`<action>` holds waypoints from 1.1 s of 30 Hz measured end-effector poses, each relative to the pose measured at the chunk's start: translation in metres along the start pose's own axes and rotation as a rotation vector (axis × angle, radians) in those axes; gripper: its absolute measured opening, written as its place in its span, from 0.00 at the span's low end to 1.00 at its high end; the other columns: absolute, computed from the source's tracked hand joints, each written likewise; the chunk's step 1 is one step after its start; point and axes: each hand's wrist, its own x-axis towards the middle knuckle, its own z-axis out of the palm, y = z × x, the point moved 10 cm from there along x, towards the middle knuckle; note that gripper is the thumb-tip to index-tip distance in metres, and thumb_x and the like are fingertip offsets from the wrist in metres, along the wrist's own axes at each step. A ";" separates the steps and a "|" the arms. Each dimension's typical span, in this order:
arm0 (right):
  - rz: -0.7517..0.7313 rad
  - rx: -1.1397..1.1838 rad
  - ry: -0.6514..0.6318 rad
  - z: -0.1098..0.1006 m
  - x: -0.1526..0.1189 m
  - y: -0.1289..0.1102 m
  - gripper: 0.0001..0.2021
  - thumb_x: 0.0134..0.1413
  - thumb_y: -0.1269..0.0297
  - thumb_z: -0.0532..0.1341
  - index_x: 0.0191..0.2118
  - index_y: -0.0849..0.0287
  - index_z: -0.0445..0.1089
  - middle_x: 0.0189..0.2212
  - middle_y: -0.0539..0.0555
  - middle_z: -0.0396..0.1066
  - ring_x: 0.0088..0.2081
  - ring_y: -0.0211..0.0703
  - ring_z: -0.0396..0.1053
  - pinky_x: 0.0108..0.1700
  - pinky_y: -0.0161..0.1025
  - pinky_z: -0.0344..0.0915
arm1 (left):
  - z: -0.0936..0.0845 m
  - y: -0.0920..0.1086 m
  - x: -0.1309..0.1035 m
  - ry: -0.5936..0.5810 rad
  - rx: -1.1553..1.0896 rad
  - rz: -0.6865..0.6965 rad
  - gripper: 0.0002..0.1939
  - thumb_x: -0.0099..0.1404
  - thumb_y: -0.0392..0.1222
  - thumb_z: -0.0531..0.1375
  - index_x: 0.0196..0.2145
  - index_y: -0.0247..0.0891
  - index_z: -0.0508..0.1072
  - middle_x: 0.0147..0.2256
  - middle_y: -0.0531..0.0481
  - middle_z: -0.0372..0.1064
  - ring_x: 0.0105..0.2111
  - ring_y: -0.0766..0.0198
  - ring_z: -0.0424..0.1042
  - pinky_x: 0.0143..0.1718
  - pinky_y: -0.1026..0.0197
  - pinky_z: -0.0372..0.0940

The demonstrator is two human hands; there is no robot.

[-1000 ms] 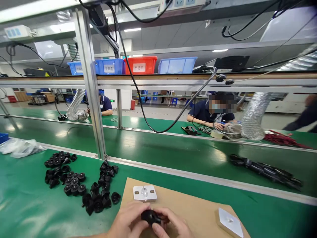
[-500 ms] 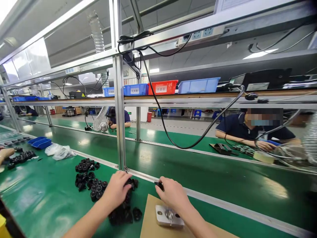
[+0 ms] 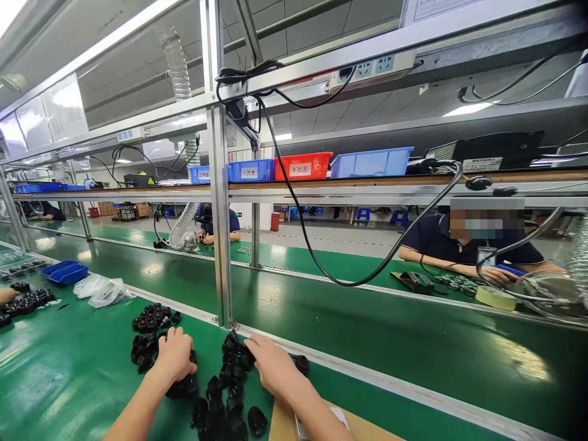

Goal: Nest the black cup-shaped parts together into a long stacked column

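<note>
My left hand (image 3: 175, 356) is on the left cluster of small black round parts (image 3: 152, 318), fingers curled down and thumb bent in. Black pieces show under its palm and thumb; what the fingertips grip is hidden. My right hand (image 3: 278, 367) reaches left with fingers stretched out, fingertips at the edge of a long heap of black parts (image 3: 234, 373). One black part (image 3: 301, 365) lies behind its knuckles by the metal rail, and another single black part (image 3: 257, 421) sits near the heap. Below my right forearm, a pale metal block (image 3: 340, 418) is mostly covered.
Brown cardboard (image 3: 283, 422) lies under the block. An aluminium post (image 3: 223, 263) rises behind my hands, and a black cable (image 3: 340, 282) hangs in a loop. Left are a plastic bag (image 3: 103, 291) and blue trays (image 3: 68, 272). Across the bench a co-worker (image 3: 427, 242) sits.
My left hand has moved left from the long heap onto the left cluster. My right hand has moved left to the heap; the black part at its fingers now lies behind it.
</note>
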 end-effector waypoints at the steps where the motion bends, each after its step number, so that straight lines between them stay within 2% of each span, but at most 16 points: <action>1: -0.017 0.024 -0.009 0.006 0.000 -0.001 0.26 0.55 0.76 0.66 0.59 0.52 0.72 0.57 0.58 0.73 0.59 0.58 0.69 0.56 0.45 0.66 | -0.001 0.001 0.001 0.013 -0.023 0.003 0.17 0.43 0.34 0.75 0.34 0.35 0.82 0.47 0.32 0.73 0.56 0.30 0.65 0.56 0.37 0.59; 4: -0.017 0.087 -0.022 0.014 -0.007 0.009 0.22 0.55 0.74 0.67 0.56 0.55 0.73 0.54 0.59 0.75 0.58 0.61 0.70 0.57 0.48 0.66 | -0.006 0.010 0.003 0.061 -0.158 0.056 0.14 0.45 0.30 0.72 0.32 0.35 0.78 0.47 0.33 0.73 0.56 0.31 0.66 0.57 0.36 0.58; 8: 0.024 0.176 -0.024 0.012 -0.018 0.026 0.25 0.54 0.72 0.68 0.58 0.57 0.70 0.55 0.63 0.74 0.57 0.61 0.72 0.55 0.49 0.66 | -0.008 0.048 -0.005 0.070 -0.475 0.235 0.12 0.54 0.30 0.67 0.37 0.39 0.75 0.47 0.43 0.76 0.48 0.49 0.74 0.51 0.52 0.66; 10: 0.033 0.225 -0.009 0.005 -0.022 0.029 0.23 0.52 0.73 0.67 0.56 0.58 0.71 0.53 0.63 0.75 0.55 0.62 0.73 0.55 0.49 0.65 | -0.005 0.070 -0.014 0.039 -0.632 0.315 0.11 0.57 0.32 0.66 0.39 0.39 0.75 0.42 0.48 0.78 0.42 0.55 0.77 0.45 0.58 0.69; 12: 0.021 0.282 0.034 -0.008 -0.025 0.028 0.19 0.52 0.73 0.66 0.51 0.58 0.73 0.50 0.62 0.76 0.54 0.61 0.72 0.54 0.50 0.65 | -0.002 0.089 -0.025 0.015 -0.756 0.361 0.11 0.58 0.36 0.67 0.41 0.38 0.77 0.39 0.49 0.79 0.38 0.57 0.77 0.41 0.60 0.70; 15: -0.027 0.396 0.119 -0.033 -0.028 0.022 0.14 0.58 0.67 0.64 0.50 0.55 0.73 0.48 0.57 0.75 0.53 0.55 0.70 0.55 0.47 0.64 | 0.000 0.107 -0.038 0.019 -0.886 0.389 0.14 0.61 0.42 0.69 0.45 0.38 0.80 0.40 0.47 0.79 0.38 0.56 0.76 0.38 0.60 0.69; 18: -0.059 0.530 0.154 -0.047 -0.030 0.018 0.14 0.61 0.64 0.63 0.52 0.53 0.71 0.44 0.53 0.75 0.46 0.48 0.71 0.49 0.43 0.67 | 0.000 0.113 -0.046 0.039 -0.972 0.400 0.16 0.64 0.44 0.69 0.49 0.40 0.81 0.44 0.46 0.78 0.39 0.56 0.75 0.38 0.60 0.68; 23: -0.085 0.710 0.115 -0.045 -0.029 0.013 0.16 0.52 0.66 0.70 0.47 0.54 0.71 0.42 0.50 0.76 0.42 0.45 0.73 0.39 0.37 0.68 | 0.000 0.120 -0.056 0.071 -1.110 0.482 0.21 0.68 0.46 0.68 0.57 0.46 0.80 0.45 0.46 0.75 0.38 0.58 0.72 0.38 0.60 0.67; 27: -0.086 0.776 0.121 -0.047 -0.029 0.010 0.16 0.50 0.67 0.71 0.46 0.53 0.73 0.44 0.50 0.76 0.43 0.45 0.73 0.40 0.38 0.68 | 0.004 0.128 -0.062 0.046 -1.246 0.538 0.22 0.71 0.46 0.65 0.62 0.49 0.76 0.49 0.45 0.74 0.48 0.53 0.74 0.47 0.57 0.70; 30: -0.087 0.801 0.130 -0.051 -0.029 0.006 0.17 0.50 0.69 0.72 0.46 0.53 0.73 0.45 0.50 0.76 0.44 0.46 0.74 0.40 0.38 0.69 | 0.005 0.131 -0.064 0.030 -1.333 0.539 0.22 0.72 0.46 0.66 0.62 0.50 0.76 0.54 0.45 0.74 0.55 0.51 0.73 0.57 0.54 0.69; 33: -0.091 0.814 0.135 -0.054 -0.030 0.002 0.17 0.49 0.69 0.72 0.46 0.53 0.73 0.45 0.50 0.75 0.45 0.46 0.74 0.41 0.38 0.71 | 0.007 0.133 -0.066 0.027 -1.349 0.547 0.22 0.72 0.46 0.66 0.62 0.49 0.76 0.56 0.45 0.76 0.57 0.50 0.73 0.60 0.53 0.68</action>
